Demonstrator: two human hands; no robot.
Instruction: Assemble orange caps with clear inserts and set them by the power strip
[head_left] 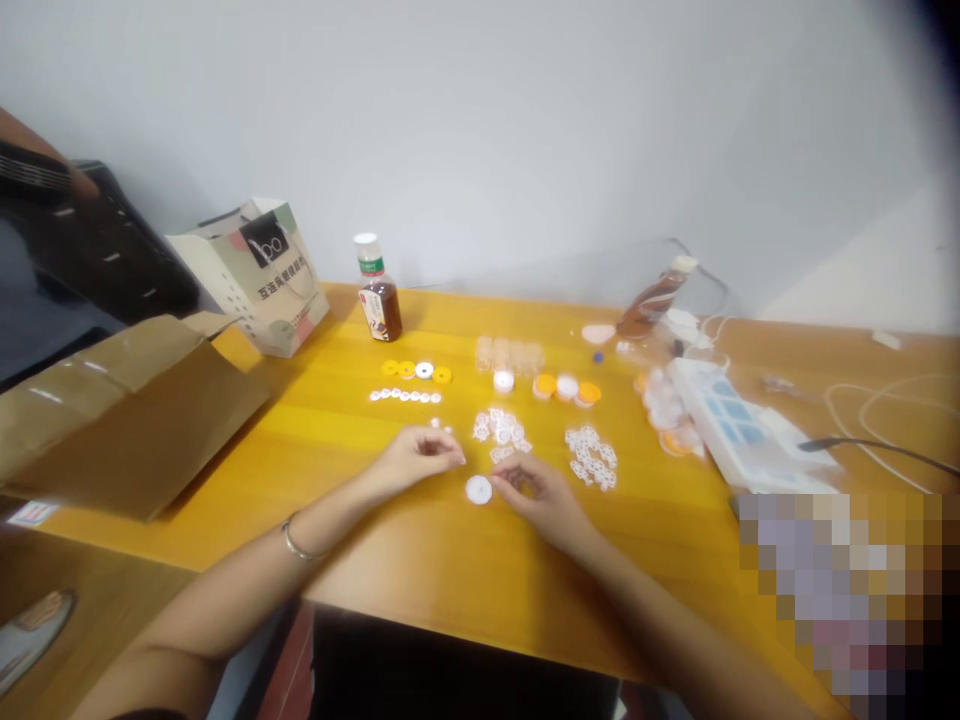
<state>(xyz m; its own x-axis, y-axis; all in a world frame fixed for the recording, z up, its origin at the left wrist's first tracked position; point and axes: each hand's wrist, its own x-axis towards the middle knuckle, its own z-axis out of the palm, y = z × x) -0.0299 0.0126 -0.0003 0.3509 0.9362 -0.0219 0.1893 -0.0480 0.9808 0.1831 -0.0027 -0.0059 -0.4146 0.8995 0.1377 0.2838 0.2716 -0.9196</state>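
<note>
A white round disc (478, 490) lies on the wooden table between my two hands. To its upper left is my left hand (420, 457), thumb and fingertips pinched together; whatever may be between them is too small to make out. My right hand (538, 492) is just right of the disc, its thumb and forefinger closed close to the rim. Whether they touch the disc or hold a small part cannot be told. Beyond my hands lie a pile of small white pieces (501, 427) and a second pile of white openwork pieces (592, 457).
Farther back are a row of small white discs (405, 396), yellow and white round parts (407, 370), orange-and-white round parts (568, 388) and clear containers (510, 354). A bottle (381, 300), paper bag (277, 275) and cardboard box (135, 410) stand left; a power strip (724, 410) lies right.
</note>
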